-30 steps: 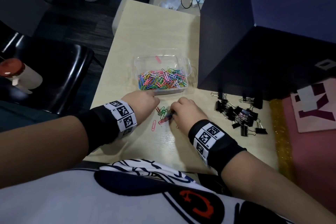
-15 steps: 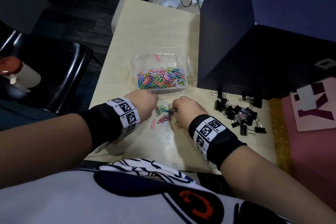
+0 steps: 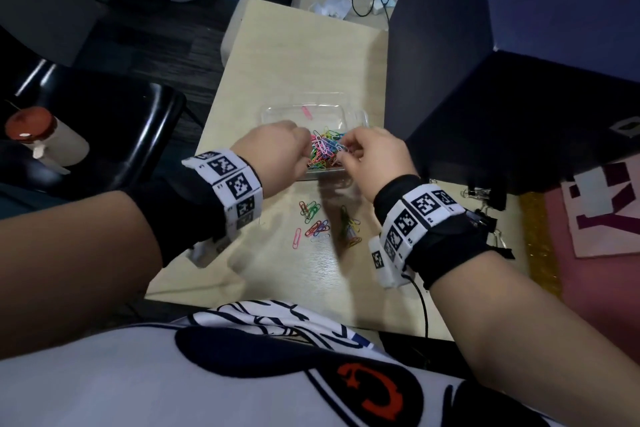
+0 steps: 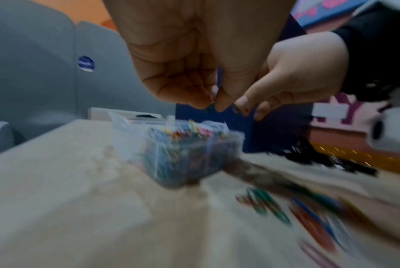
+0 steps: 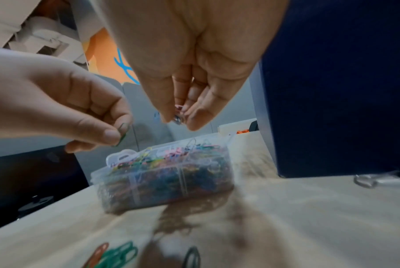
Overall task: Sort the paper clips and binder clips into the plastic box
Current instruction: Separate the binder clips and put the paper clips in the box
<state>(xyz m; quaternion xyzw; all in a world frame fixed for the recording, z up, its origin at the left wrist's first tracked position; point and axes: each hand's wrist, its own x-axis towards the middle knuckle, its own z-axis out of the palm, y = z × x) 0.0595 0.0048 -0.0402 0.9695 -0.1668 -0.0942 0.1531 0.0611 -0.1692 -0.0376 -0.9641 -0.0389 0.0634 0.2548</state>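
In the head view I see both hands raised over the plastic box (image 3: 358, 114), which sits at centre frame on the desk (image 3: 294, 45). The left hand (image 3: 277, 156) is just left of centre, fingers curled; the left wrist view and the right wrist view show its thumb and forefinger pinching a green paper clip (image 5: 122, 136), so its grip is narrow and holding that clip. The right hand (image 3: 374, 163) is just right of centre; the right wrist view shows its fingertips (image 5: 194, 125) drawn together on a few small clips (image 5: 178, 116), one pinkish and one pale, so its grip is likewise narrow and holding. The near compartment of the box is filled with a heap of coloured paper clips (image 3: 325, 149); the far compartment holds a single pink clip (image 3: 307, 112). Below the hands, in the lower centre of the head view, loose paper clips (image 3: 315, 222) lie scattered on the desk. The black binder clips (image 3: 485, 218) lie on the desk at right of frame, partly hidden behind my right wristband (image 3: 415, 218). Both wrist views are motion-blurred.
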